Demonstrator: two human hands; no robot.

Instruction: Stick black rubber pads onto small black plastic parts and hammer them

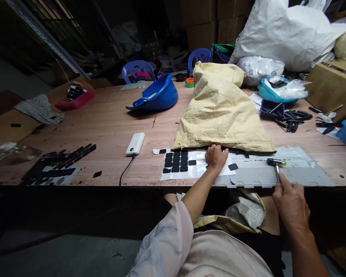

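Note:
In my right hand (293, 202) is a small mallet (276, 162) with a black and yellow-green head, held by its handle over a grey board (265, 175). My left hand (217, 157) is at the front edge of a large pale yellow sack (224, 115), its fingers curled and partly hidden there. What they grip, if anything, cannot be made out. Below that hand lies a white backing sheet (175, 176) bearing rounded black stickers (176, 161). A few small black pieces (243, 154) show along the sack's edge, right of my left hand.
A white power bank (135, 144) with a black cable lies left of the sheet. Farther back stand a blue basin (161, 94) and a turquoise basin (282, 90). Black parts (294, 119) are heaped at the right. More black strips (74, 157) lie at the left.

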